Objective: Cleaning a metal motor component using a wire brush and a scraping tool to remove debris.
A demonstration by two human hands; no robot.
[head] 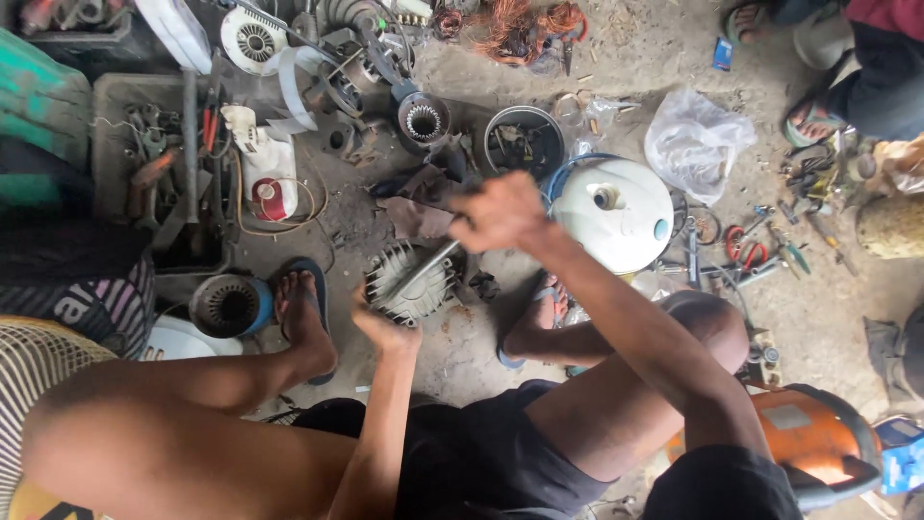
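Note:
A round, finned grey metal motor cover (409,279) lies on the dirty concrete floor between my feet. My left hand (380,327) grips its near rim and steadies it. My right hand (500,212), blurred, is raised above and to the right of the cover, closed around a dark handle. From that hand a metal rod (423,270) slants down onto the middle of the cover. My knees and dark shorts fill the lower part of the view.
A white domed housing (616,212) and a round dark tin (525,140) lie right of the cover. A stator (229,306) sits by my left foot. A tool tray (149,164), copper wire (520,24), red-handled pliers (746,250), a plastic bag (693,140) and another person's feet (813,120) surround the spot.

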